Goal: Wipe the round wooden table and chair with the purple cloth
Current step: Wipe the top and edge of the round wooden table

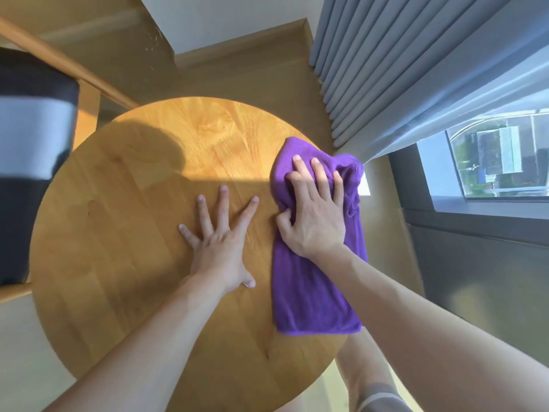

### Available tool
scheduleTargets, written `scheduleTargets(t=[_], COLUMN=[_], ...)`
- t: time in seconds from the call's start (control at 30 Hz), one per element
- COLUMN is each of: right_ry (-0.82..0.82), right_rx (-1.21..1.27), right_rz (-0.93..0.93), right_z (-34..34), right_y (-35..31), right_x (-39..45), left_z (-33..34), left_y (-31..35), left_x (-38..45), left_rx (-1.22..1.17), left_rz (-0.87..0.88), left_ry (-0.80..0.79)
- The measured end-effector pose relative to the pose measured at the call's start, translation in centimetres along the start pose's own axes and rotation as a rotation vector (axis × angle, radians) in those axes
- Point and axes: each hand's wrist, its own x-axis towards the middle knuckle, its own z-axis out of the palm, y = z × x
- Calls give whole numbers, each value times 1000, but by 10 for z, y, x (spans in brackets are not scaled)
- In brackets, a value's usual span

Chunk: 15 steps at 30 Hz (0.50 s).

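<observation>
Currently the purple cloth [315, 281] lies spread along the window-side edge of the round wooden bench [124, 221], its far corner spilling just over the rim, likely so one sweep covers both top and edge. The right hand [315, 215] presses flat on the cloth, its fingers [319, 173] nearly straight and the thumb bunching a fold, which should keep the fabric from sliding loose. Beside the cloth, the left hand [219, 248] rests splayed and empty on bare wood, probably to steady the bench. Across the bench from the cloth stands the chair [35, 126], seemingly unwiped.
</observation>
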Motion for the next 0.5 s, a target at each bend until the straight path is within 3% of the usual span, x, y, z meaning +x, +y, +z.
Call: scheduleTargets(t=[0.17, 0.37, 0.43, 0.5], right_ry=[-4, -205, -196, -115], right_rx=[-28, -60, -46, -26], right_rz=[-47, -625, -600, -425], right_z=[3, -4, -9, -12], right_y=[-2, 46, 50, 40], right_x=[-10, -52, -29, -5], left_z=[-2, -3, -2, -2], left_y=[3, 3, 2, 2], left_x=[-3, -4, -2, -2], left_rx=[9, 16, 20, 17], left_rz=[-13, -11, -7, -10], left_ry=[-18, -16, -7, -3])
